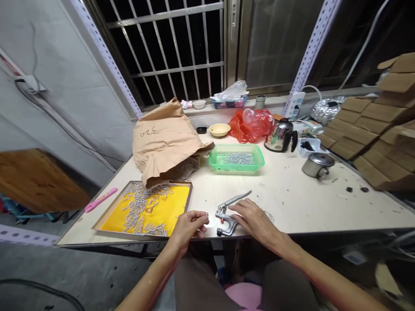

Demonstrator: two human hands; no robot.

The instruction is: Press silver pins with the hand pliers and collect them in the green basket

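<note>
My left hand (pixel 191 224) is closed in a pinch near the front edge of the table. A tiny shiny metal piece (pixel 207 215) shows at its fingertips, too small to name exactly. My right hand (pixel 254 218) curls over a pair of silver hand-press pliers (pixel 231 225), its fingers around the handle side. The pliers lie at the table edge, with one handle sticking up and away and the C-shaped jaw towards me; the other handle is mostly hidden under the hand. Left of my hands, a shallow tray (pixel 190 192) with a yellow lining holds many small metal pins.
A green basket (pixel 212 164) with small metal parts stands behind the pliers. A brown paper bag (pixel 165 134) leans over the tray. A pink-handled tool (pixel 101 200) lies at left. Right stand a kettle (pixel 280 137), a metal cup (pixel 316 166) and stacked cardboard boxes (pixel 366 129).
</note>
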